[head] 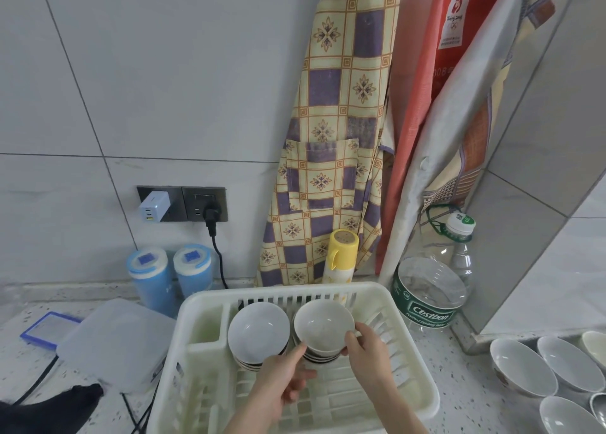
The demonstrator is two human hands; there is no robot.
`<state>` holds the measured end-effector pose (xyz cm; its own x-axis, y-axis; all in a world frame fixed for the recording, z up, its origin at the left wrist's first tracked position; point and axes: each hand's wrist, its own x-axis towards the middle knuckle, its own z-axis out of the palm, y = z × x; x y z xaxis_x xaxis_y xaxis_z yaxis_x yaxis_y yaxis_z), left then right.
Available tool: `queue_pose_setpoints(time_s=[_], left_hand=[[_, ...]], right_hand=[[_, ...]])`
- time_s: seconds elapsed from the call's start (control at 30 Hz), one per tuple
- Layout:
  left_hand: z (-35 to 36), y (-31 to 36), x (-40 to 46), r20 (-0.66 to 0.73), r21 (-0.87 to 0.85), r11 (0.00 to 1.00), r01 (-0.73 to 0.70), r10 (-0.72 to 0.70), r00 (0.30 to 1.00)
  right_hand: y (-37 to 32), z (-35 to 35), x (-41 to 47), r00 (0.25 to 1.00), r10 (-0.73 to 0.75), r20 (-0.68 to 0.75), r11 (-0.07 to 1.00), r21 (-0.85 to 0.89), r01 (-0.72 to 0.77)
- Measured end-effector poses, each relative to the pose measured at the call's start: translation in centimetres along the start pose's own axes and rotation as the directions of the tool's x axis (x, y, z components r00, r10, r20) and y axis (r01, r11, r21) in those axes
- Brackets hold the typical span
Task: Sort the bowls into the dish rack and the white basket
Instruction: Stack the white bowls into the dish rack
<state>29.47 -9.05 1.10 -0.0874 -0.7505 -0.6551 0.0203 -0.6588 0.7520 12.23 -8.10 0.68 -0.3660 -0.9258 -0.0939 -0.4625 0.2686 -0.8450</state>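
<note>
Gripping the top bowl (323, 327) of two stacks in the dish rack (406, 381), right hand (367, 351) pinches its rim, left hand (282, 384) fingertip touching, five bowls (521, 366) farther right.

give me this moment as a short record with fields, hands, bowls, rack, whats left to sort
left hand: fingers touch the side of the top bowl
right hand: grips the same bowl at its right rim
right stack: top bowl sits on it, in the dish rack
left stack: beside it in the rack, tilted
left to sort: loose bowls on the counter at far right
behind rack: yellow flask, water bottle
</note>
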Motion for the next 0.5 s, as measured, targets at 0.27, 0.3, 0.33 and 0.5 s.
queue_pose_setpoints(time_s=[0.27, 0.3, 0.33, 0.5], left_hand=[[0.59, -0.38, 0.07, 0.055, 0.05, 0.999, -0.01, 0.008, 0.998], [0.63, -0.43, 0.11, 0.053, 0.046, 0.999, -0.016, 0.014, 0.998], [0.66, -0.47, 0.15, 0.05, 0.04, 0.999, -0.022, 0.02, 0.999], [0.72, -0.7, 0.15, 0.064, 0.012, 1.0, -0.022, 0.022, 0.998]], right_hand=[[0.2, 0.19, 0.14, 1.0, 0.005, 0.008, 1.0, -0.01, -0.005], [0.21, 0.23, 0.18, 1.0, 0.011, 0.005, 1.0, -0.002, -0.011], [0.2, 0.27, 0.21, 1.0, 0.02, -0.001, 1.0, 0.011, -0.02], [0.4, 0.36, 0.3, 0.999, 0.044, -0.016, 0.999, 0.025, -0.043]])
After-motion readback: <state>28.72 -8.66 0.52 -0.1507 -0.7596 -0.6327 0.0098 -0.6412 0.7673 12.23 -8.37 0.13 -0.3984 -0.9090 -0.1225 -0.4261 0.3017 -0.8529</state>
